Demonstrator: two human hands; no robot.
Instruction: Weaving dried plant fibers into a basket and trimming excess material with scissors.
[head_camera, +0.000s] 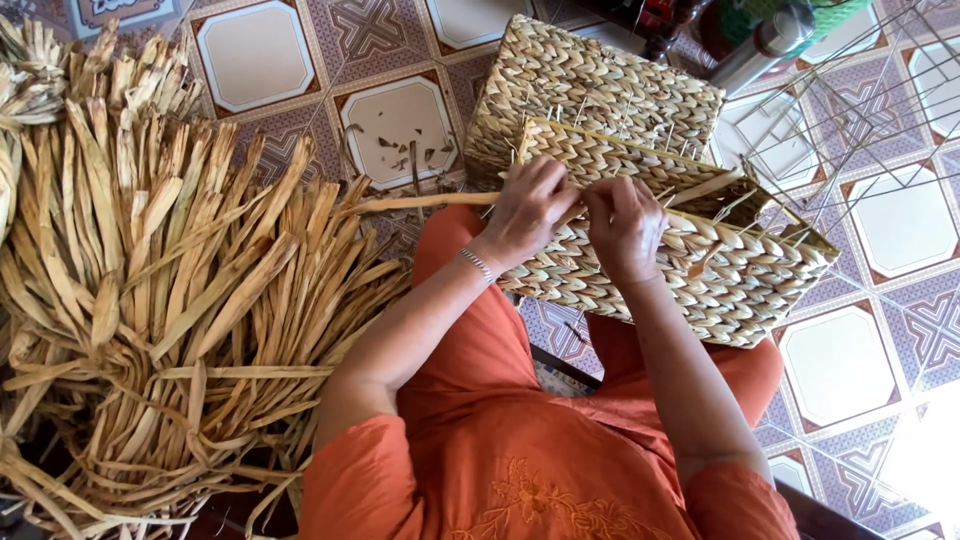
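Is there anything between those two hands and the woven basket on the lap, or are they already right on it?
Nothing visible stands between them. The left hand and the right hand both rest on the rim of the rectangular tan woven straw basket, pinching a long flat dried fibre strand that trails off to the left.

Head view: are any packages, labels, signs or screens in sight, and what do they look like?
None that I can make out.
Both hands work on a woven straw basket on the lap.
Dried straw strips are piled to the left on a patterned tile floor.
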